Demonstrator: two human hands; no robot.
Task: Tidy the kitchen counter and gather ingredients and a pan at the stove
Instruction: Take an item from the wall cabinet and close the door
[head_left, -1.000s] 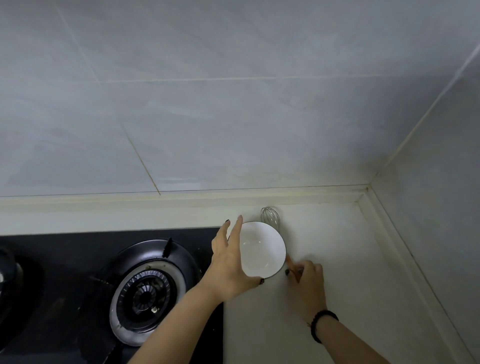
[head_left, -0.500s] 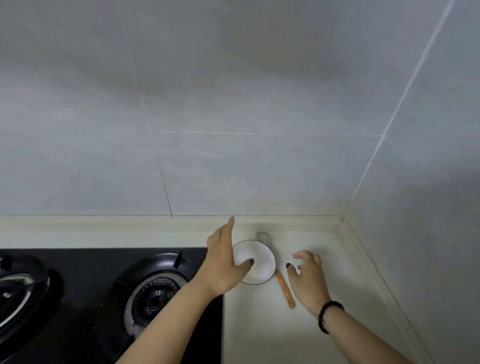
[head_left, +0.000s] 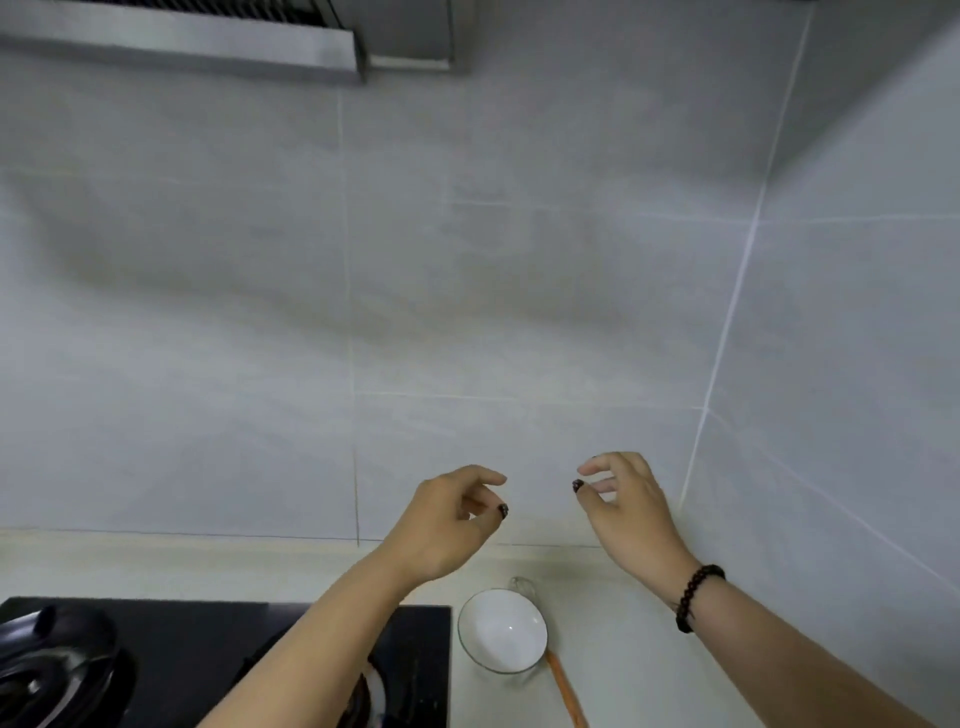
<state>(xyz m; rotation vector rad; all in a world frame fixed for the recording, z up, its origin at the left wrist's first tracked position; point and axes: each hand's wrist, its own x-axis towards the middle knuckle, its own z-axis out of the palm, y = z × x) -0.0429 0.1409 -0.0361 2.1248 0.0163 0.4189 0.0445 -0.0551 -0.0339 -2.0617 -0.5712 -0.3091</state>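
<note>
White bowl (head_left: 502, 631), seemingly empty, on the counter (head_left: 634, 670).

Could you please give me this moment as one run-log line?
left hand: raised, empty | right hand: raised, empty | bowl: on counter beside stove | whisk: behind bowl

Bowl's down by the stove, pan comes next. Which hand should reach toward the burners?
Left, probably. The left hand is empty, loosely curled, and its forearm already crosses the black stove. The right hand, also empty, hangs toward the wall corner, beyond the white bowl.
</note>
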